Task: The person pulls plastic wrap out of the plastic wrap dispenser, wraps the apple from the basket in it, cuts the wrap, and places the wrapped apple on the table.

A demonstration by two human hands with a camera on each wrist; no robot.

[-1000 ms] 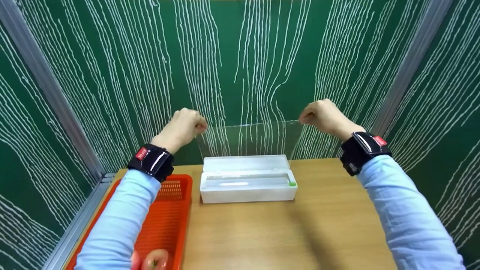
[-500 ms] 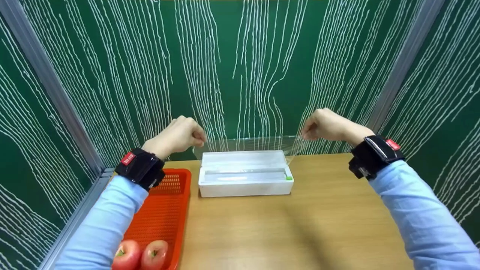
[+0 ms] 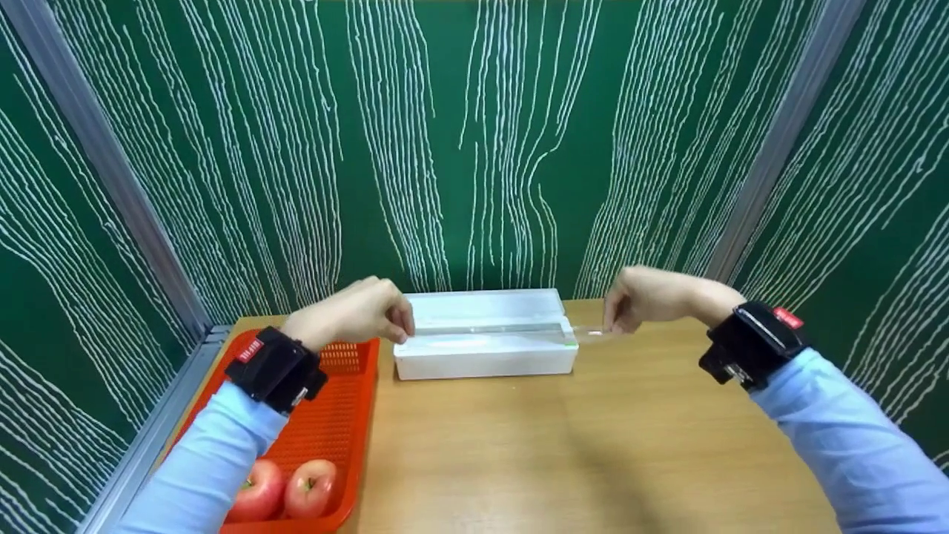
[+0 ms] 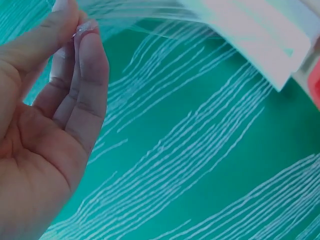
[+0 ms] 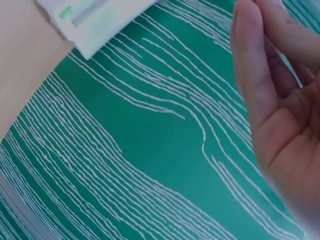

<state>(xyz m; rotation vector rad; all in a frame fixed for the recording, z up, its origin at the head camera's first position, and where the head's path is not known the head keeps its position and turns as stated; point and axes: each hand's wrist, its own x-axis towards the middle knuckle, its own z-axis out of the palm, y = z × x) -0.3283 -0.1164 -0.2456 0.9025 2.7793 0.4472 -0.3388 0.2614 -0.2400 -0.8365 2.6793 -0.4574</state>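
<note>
My left hand (image 3: 356,315) pinches one corner of a clear sheet of plastic wrap (image 3: 592,333) between thumb and fingers. The opposite corner is pinched by my right hand (image 3: 652,298), so the wrap stretches across between them. Below it sits a white plastic wrap dispenser box (image 3: 485,363), its lid (image 3: 485,305) raised at the back. A green tab (image 3: 570,343) shows at the box's right end. In the left wrist view, crinkled plastic wrap (image 4: 150,11) runs from the fingertips toward the box. How much wrap still lies inside the box cannot be made out.
An orange-red basket (image 3: 365,423) stands at the left with two red apples, one (image 3: 311,488) beside another (image 3: 259,491). Behind the wooden table (image 3: 474,452) rises a green wall (image 3: 511,148) with white streaky lines. Grey metal posts (image 3: 778,148) frame the corners.
Both hands have come down with the plastic wrap, from well above the dispenser to about its level. The hands stand slightly farther apart. More of the apples shows.
</note>
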